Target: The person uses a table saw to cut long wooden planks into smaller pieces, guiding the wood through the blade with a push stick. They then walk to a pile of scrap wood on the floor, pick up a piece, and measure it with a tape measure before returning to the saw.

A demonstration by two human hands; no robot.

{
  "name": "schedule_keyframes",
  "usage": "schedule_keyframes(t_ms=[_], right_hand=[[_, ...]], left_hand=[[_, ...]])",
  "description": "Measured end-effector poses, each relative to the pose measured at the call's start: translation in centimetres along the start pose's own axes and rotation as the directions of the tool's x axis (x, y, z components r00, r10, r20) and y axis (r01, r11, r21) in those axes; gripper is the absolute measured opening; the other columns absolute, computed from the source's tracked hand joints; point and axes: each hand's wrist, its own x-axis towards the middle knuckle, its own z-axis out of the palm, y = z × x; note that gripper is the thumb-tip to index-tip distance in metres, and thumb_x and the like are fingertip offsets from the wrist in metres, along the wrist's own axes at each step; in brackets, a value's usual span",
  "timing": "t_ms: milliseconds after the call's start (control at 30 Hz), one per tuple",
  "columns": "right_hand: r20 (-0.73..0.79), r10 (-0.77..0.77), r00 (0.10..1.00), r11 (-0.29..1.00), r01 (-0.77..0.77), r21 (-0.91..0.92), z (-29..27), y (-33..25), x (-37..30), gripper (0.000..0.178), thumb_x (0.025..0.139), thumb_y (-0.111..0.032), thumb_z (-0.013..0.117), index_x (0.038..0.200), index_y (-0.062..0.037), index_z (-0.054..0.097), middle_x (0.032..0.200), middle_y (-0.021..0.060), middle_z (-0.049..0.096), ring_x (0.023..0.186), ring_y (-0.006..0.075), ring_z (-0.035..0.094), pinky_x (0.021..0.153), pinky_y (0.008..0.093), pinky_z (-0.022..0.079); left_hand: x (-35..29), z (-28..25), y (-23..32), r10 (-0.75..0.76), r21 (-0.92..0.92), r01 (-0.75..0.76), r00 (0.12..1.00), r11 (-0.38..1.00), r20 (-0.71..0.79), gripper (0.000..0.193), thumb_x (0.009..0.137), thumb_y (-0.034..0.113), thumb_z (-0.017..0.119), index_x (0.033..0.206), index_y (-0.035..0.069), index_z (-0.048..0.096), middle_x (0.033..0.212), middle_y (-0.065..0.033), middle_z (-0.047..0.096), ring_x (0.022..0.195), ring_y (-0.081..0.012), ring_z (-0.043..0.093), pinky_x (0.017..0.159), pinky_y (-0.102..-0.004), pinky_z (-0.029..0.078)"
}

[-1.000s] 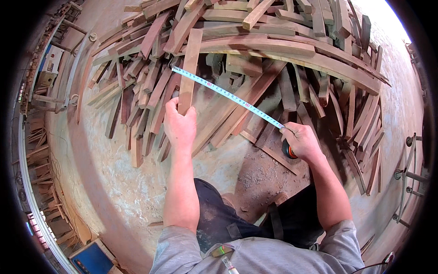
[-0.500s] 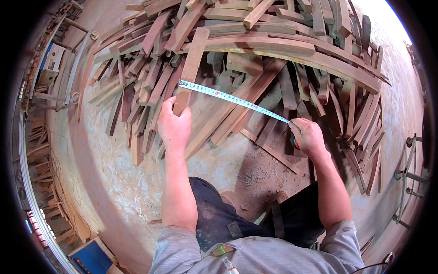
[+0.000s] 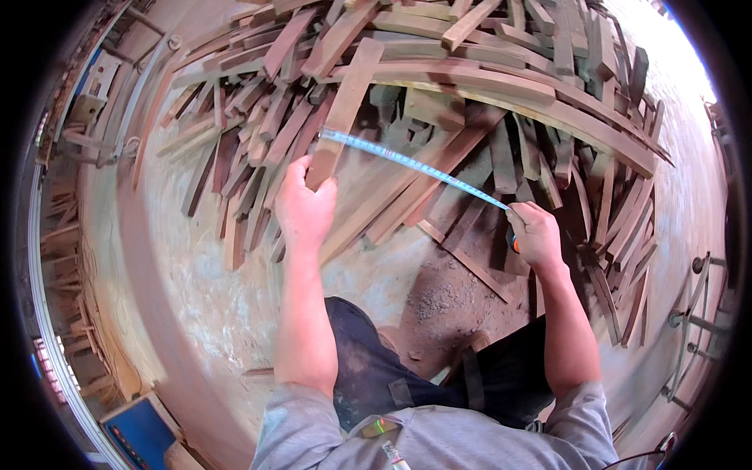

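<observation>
- The tape measure case (image 3: 513, 240) is almost wholly hidden inside the right hand (image 3: 536, 235); only a dark and orange sliver shows at its 9 o'clock side.
- The near end of the wooden slat (image 3: 345, 110) is covered by the left hand (image 3: 304, 210).
- The markings on the tape blade (image 3: 415, 166) are too small to read.
- The blue box (image 3: 141, 431) at 7 o'clock is cut off by the picture's rim.
- The metal frame (image 3: 697, 313) at 3 o'clock blurs into the dark edge.
- Many pieces in the wood pile (image 3: 470, 86) lie buried under others.
</observation>
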Motion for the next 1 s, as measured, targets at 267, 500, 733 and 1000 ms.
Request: schedule_keyframes(t_ms=[267,500,733,1000], right_hand=[[0.09,0.219,0.972,0.886,-0.237,0.398,-0.1,-1.7,1.1,0.019,0.098,-0.015,0.058,0.096,-0.0007,0.07,0.076,-0.0019,0.063,0.069,0.0044,0.053,0.063,0.0216,0.042],[0.129,0.221,0.967,0.85,-0.256,0.46,1.3,-0.8,1.1,0.02,0.1,-0.015,0.057,0.091,-0.0012,0.068,0.076,-0.0063,0.054,0.068,0.0009,0.045,0.06,0.0195,0.035],[0.15,0.312,0.938,0.853,-0.346,0.39,2.3,2.5,1.0,0.025,0.101,-0.022,0.056,0.1,-0.0006,0.069,0.075,-0.0057,0.054,0.066,0.0011,0.045,0.057,0.0198,0.035],[0.189,0.275,0.943,0.893,-0.324,0.312,3.5,2.0,1.7,0.026,0.101,-0.024,0.058,0.11,-0.0029,0.069,0.077,-0.0012,0.06,0.064,0.0056,0.054,0.057,0.0235,0.045]], left_hand=[[1.1,-5.0,-3.1,-0.253,-0.86,0.308,0.943,0.407,0.217,0.03,0.096,0.015,0.058,0.119,-0.003,0.059,0.104,-0.0108,0.067,0.09,-0.0225,0.067,0.076,-0.0348,0.054],[-5.9,-11.7,-14.2,-0.688,-0.949,0.241,0.725,0.203,0.037,0.036,0.1,0.034,0.052,0.112,0.001,0.057,0.096,-0.011,0.062,0.078,-0.0255,0.063,0.067,-0.0387,0.051],[-27.5,-15.4,-27.7,-0.918,-0.667,0.634,0.221,0.391,-0.329,0.04,0.087,0.026,0.068,0.114,-0.001,0.056,0.092,-0.0101,0.058,0.08,-0.0214,0.061,0.066,-0.037,0.051],[-47.3,-16.8,-35.6,-0.915,-0.791,0.609,-0.287,0.054,-0.284,0.063,0.085,0.027,0.066,0.137,-0.004,0.049,0.122,-0.0181,0.057,0.098,-0.0291,0.061,0.08,-0.0477,0.051]])
